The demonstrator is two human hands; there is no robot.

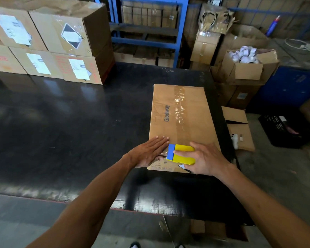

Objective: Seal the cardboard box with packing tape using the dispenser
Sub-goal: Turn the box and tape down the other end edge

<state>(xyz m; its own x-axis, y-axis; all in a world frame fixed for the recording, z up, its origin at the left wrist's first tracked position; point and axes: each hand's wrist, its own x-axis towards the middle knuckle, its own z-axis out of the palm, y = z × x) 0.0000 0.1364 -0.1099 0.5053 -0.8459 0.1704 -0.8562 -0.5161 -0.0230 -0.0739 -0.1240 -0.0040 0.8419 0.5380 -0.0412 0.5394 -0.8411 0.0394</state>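
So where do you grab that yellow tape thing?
Grab the tape dispenser by its yellow body, coming from the right as the right hand does. Its blue end points left over the cardboard box, so stay clear there.

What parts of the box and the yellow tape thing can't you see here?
Head view only:
- Tape roll inside the dispenser: hidden by its yellow shell and the right hand.
- Cardboard box near edge: covered by the left hand and dispenser.
- Small print at its near corner: too small.
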